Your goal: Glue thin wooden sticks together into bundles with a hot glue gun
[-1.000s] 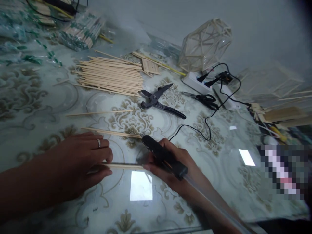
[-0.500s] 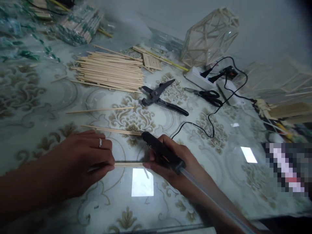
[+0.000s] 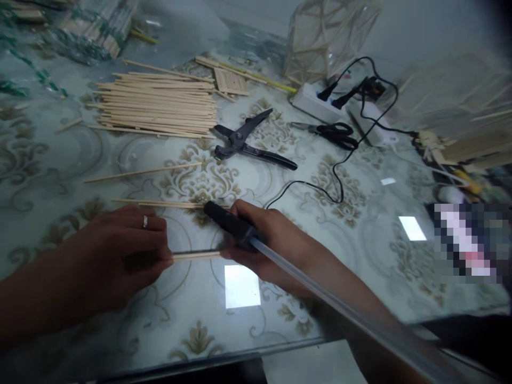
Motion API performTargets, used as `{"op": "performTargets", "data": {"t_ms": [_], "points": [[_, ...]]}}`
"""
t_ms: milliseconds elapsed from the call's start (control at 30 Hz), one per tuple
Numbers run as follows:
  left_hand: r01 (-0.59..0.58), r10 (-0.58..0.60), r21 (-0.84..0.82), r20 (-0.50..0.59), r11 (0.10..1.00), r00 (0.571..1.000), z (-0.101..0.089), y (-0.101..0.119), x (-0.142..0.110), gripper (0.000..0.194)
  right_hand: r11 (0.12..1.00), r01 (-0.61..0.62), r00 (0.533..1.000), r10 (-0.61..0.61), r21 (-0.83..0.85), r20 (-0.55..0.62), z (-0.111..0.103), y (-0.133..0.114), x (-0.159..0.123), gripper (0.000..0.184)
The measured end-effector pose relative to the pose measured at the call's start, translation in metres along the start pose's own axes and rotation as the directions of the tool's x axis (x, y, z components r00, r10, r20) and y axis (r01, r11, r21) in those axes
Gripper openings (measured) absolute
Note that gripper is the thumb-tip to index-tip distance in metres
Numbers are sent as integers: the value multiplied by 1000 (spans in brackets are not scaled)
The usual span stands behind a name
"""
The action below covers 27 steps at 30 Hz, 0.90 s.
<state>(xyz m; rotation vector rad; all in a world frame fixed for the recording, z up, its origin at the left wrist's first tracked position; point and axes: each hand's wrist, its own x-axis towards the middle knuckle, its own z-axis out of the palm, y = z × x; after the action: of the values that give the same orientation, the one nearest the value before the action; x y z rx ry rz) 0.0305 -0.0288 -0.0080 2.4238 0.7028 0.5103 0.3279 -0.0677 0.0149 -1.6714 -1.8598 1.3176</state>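
On the table, the stick pile lies behind the glue gun and left of the cutters; scissors lie farther right.

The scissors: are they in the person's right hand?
No, the right hand grips the black glue gun, while the scissors lie apart on the table.

No lettering, brand or number can be read. The green print on the plastic-wrapped bundle of sticks is too blurred to make out, as are the green marks on the loose plastic wrapping near it.
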Motion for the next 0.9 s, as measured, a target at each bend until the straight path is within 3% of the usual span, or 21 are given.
{"op": "performTargets", "data": {"t_ms": [167,533,900], "points": [[26,-26,-5,6,1000,1000,3,-1,-7,32,1000,11,1000,-12,21,20,-4,-3,3,32],[19,-20,-24,-30,1000,999,10,-1,-14,34,963,-18,994,-13,270,112,-25,18,0,15],[-17,17,64,-2,998,1000,3,3,-6,33,967,118,992,-105,226,-69,-38,13,-11,15]]}}
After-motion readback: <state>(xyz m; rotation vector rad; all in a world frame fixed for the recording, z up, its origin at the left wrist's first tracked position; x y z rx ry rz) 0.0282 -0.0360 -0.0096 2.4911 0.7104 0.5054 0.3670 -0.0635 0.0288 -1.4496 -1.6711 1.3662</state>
